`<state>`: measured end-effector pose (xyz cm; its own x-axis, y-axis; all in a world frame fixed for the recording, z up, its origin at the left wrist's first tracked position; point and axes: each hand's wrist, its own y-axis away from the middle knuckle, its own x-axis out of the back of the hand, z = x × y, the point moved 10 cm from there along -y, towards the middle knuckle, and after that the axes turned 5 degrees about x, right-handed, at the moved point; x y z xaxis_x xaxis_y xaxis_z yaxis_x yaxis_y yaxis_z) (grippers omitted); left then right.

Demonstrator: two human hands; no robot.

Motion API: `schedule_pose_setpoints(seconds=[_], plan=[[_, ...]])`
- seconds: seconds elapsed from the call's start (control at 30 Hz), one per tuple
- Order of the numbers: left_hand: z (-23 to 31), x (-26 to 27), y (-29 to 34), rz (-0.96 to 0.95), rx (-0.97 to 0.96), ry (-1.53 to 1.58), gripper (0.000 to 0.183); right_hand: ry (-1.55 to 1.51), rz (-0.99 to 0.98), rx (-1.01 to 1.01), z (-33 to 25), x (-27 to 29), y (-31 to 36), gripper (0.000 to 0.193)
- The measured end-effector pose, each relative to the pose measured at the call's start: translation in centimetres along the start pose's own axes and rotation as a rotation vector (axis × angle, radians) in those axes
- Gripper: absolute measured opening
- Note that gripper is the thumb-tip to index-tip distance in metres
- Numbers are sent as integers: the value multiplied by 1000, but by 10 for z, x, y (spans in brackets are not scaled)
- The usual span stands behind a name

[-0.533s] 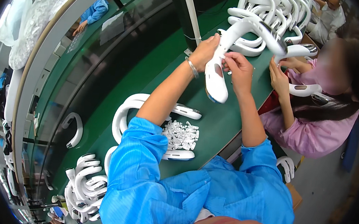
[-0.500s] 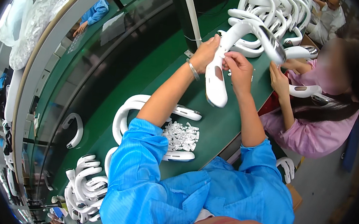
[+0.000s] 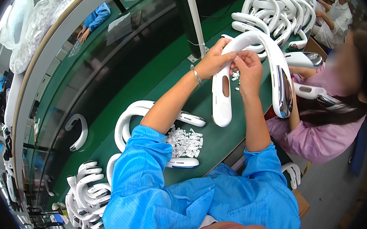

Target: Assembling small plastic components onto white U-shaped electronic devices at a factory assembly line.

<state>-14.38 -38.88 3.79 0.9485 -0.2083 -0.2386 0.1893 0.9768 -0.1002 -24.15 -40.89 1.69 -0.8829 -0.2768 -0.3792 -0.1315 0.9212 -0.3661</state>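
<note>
A white U-shaped device (image 3: 275,63) was held up over the green table (image 3: 213,150), its bend pointing away from the person and its two ends toward them; one arm had an oval opening and small dotted holes, the other a shiny silver panel. The left hand (image 3: 215,60) had its fingers clamped on the arm with the opening, near the bend, with the thumb on top. The right hand (image 3: 250,72) was just beside it, fingers bent and drawn together by that arm's inner side; whether a small part sat between them, I could not tell. A few small white bits (image 3: 235,76) lay on the table under the right hand. Nearer the person was a pile of small white parts (image 3: 184,143), with more white loops (image 3: 124,122) around it. A large heap of devices (image 3: 284,14) stood beyond, and a co-worker in pink (image 3: 316,141) sat to the right.
</note>
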Motion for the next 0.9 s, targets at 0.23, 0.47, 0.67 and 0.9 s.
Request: schedule_pose_setpoints(seconds=[0.23,0.47,0.67,0.9], plan=[[8,13,-5,117,-144,-207,22,39,-67,93,-1,-11,6,32],[14,29,-12,233,-163,-682,37,-98,11,-101,50,-2,-5,29],[45,62,45,82,303,-792,53,-532,-12,-316,27,-56,30,35],[77,257,341,566,1178,-1457,76,-579,-351,-808,-20,-128,177,35]])
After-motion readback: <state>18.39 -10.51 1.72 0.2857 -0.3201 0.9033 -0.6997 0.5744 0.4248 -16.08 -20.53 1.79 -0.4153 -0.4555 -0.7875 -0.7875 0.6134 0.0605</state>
